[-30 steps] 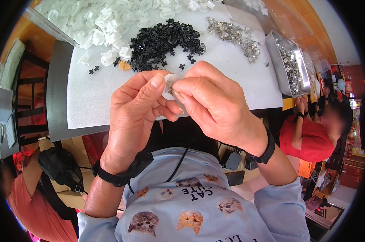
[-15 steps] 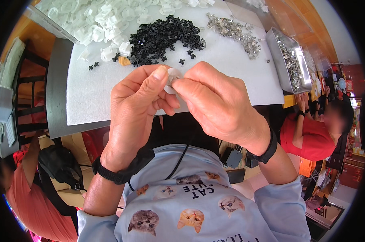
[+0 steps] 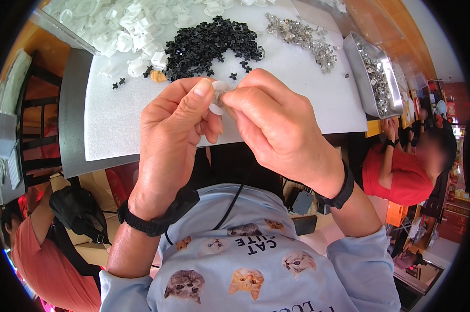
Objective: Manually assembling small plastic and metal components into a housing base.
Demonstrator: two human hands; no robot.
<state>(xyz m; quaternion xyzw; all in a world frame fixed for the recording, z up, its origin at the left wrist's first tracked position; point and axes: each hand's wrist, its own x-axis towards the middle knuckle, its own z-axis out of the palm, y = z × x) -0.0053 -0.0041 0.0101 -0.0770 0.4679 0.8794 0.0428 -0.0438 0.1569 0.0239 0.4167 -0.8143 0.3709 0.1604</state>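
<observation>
Above the near part of a white foam sheet point(image 3: 113, 122), my left hand point(image 3: 164, 127) pinches a small round white plastic piece point(image 3: 215, 109) between thumb and fingers. My right hand point(image 3: 284, 132) is closed, its thumb and forefinger pressed together against the middle of that piece. A greyish bit shows at those fingertips, too small to name. Just beyond the hands lies a heap of small black cross-shaped parts point(image 3: 201, 52). Many translucent white plastic pieces point(image 3: 123, 41) are piled at the far left, and small shiny metal parts point(image 3: 323, 54) are strewn at the far right.
A steel tray point(image 3: 355, 86) holding more metal parts stands at the sheet's right edge. An orange-brown scrap point(image 3: 158, 76) lies by the black heap. One person in red point(image 3: 396, 174) sits at the right; another person point(image 3: 53, 265) is at the lower left.
Both hands have shifted slightly away from me and a little left, with the white piece still between them. The right fingers remain pressed at its middle.
</observation>
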